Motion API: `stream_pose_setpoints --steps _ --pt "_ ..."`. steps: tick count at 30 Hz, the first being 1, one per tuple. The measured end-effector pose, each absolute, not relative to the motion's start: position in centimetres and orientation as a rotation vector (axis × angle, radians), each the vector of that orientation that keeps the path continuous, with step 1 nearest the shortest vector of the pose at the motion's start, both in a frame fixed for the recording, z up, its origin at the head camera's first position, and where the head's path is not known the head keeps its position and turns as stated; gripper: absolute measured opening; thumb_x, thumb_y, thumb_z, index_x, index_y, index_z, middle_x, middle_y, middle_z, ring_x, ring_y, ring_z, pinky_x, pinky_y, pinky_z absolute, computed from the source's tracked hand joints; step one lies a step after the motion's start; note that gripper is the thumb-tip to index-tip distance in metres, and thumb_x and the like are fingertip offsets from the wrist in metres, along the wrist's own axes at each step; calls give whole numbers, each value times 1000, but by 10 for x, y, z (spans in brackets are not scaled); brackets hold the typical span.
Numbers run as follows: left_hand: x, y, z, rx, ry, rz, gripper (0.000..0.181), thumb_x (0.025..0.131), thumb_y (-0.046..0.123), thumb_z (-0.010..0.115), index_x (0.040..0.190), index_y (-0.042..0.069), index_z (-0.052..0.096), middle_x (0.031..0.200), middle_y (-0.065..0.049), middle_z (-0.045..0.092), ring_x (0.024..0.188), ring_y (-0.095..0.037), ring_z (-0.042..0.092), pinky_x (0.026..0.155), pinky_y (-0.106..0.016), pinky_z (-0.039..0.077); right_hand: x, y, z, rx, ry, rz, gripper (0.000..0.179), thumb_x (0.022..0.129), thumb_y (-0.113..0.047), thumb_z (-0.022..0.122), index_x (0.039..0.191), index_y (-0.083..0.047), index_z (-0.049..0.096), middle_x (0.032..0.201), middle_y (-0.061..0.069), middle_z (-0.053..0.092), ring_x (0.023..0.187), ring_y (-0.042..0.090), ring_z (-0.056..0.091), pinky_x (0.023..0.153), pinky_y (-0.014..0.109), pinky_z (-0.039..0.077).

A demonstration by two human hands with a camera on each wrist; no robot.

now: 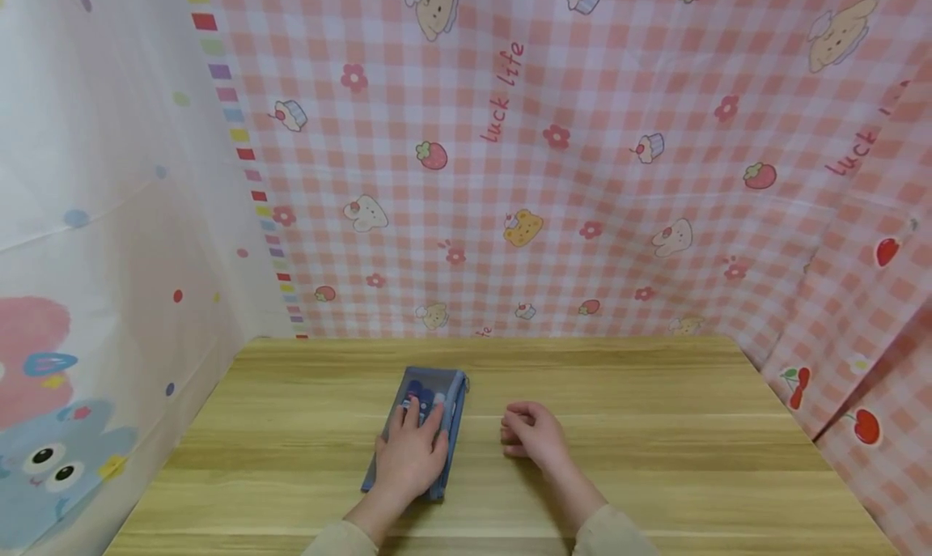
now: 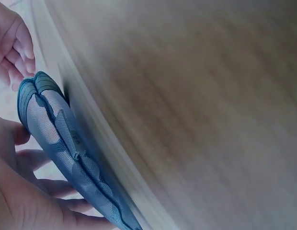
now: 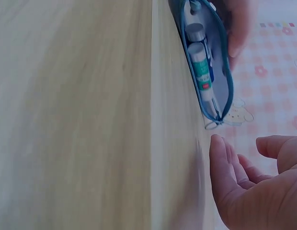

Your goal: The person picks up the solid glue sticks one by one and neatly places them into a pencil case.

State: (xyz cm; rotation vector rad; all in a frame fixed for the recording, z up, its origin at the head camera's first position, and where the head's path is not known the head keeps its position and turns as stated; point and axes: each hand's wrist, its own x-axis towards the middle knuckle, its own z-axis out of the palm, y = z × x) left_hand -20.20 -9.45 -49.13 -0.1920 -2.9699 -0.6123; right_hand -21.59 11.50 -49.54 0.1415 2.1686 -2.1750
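A blue mesh zip pouch (image 1: 434,376) lies flat on the wooden table. My left hand (image 1: 409,451) rests on top of it, fingers spread and extended over the mesh. In the left wrist view those fingers touch the upper face of the pouch (image 2: 62,139). Its zipped side gapes in the right wrist view, where a white tube with a green label (image 3: 200,67) and a grey-capped tube (image 3: 195,32) lie inside. To the right of the pouch, my right hand (image 1: 537,436) is loosely curled above the table, holding nothing and apart from the pouch.
The wooden table (image 1: 655,459) extends to both sides of the hands. A pink checked cloth (image 1: 480,184) hangs behind its back edge and along the right. A white cloth with cartoon prints (image 1: 109,256) hangs at the left.
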Motion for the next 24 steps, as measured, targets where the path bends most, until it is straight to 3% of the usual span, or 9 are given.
stream_pose_setpoints --steps 9,17,24 --pt "-200 -98 -489 -266 -3010 -522 46 98 34 53 142 19 57 151 -26 37 139 -51 28 97 -78 26 -212 137 -494 149 2256 -2167 29 98 0 55 121 17 53 99 25 66 82 33 69 66 40 59" --pt "-198 -104 -488 -348 -3003 -460 46 97 34 56 140 19 59 151 -26 37 139 -51 29 99 -75 27 -207 157 -487 120 2406 -2087 29 96 -1 59 120 16 55 94 21 66 80 31 69 66 44 59" --pt "-199 -112 -486 -413 -2983 -439 45 97 35 56 139 18 60 151 -26 38 137 -51 32 98 -75 29 -203 179 -484 42 2672 -1887 26 93 -2 63 116 11 61 92 15 68 80 23 65 65 31 56"
